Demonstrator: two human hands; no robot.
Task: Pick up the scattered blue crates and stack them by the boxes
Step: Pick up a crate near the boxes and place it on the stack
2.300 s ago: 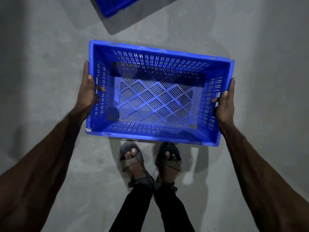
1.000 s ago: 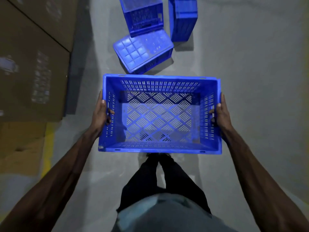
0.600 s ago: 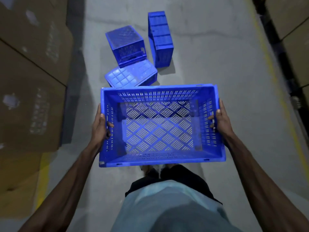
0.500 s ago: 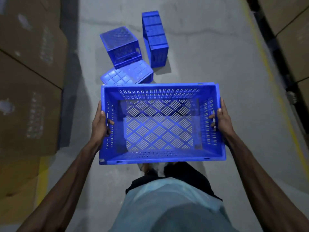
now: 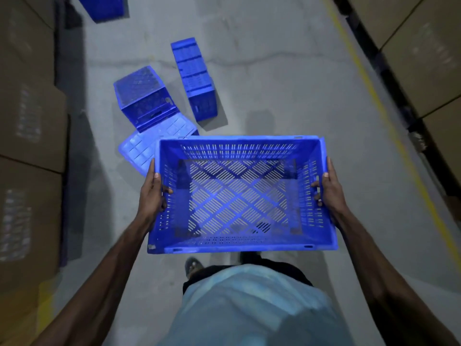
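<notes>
Head view: an empty blue slatted plastic crate [image 5: 239,151] rides at waist height above the grey concrete floor [image 5: 274,83] of a warehouse aisle. The left hand [image 5: 153,193] grasps one short end and the right hand [image 5: 329,193] the other, with fingertips curled through the end walls. The crate's mouth opens upward toward the camera, its lattice base roughly level, and its long axis runs crosswise to the person's body — left to right.

The step in hand appears to be the carry. Three more blue crates lie ahead toward the floor's left edge. One is a tipped crate [image 5: 144,96], one a crate on its side [image 5: 194,78] lying lengthwise up the aisle, and one an overturned crate [image 5: 154,143] partly hidden by the carried one. A fourth blue crate [image 5: 102,6] shows at the far left corner.

The next move likely calls for setting this crate down upright beside the stacked brown cardboard boxes [image 5: 27,121] along the left edge — square and level, so others can sit on it.
</notes>
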